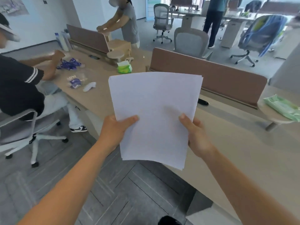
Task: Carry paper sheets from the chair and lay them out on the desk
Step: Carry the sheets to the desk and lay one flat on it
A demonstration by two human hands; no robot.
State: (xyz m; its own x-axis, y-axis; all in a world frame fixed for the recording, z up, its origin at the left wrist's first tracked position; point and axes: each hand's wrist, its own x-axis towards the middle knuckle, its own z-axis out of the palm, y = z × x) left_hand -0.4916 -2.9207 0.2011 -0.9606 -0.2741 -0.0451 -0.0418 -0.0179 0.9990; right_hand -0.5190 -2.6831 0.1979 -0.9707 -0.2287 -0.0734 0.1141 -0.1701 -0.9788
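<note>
One stack of white paper sheets (pixel 154 114), gripped w/ 2 hands, left hand (pixel 114 131) & right hand (pixel 197 135) thumbs on top, above table (pixel 235 151).

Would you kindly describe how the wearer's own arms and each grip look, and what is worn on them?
The left grip and the right grip are bare hands, with no gloves, rings or watch showing. The left forearm and the right forearm are uncovered as far as the frame's edge, so no sleeve is in view. No markings or bands are visible.
</note>
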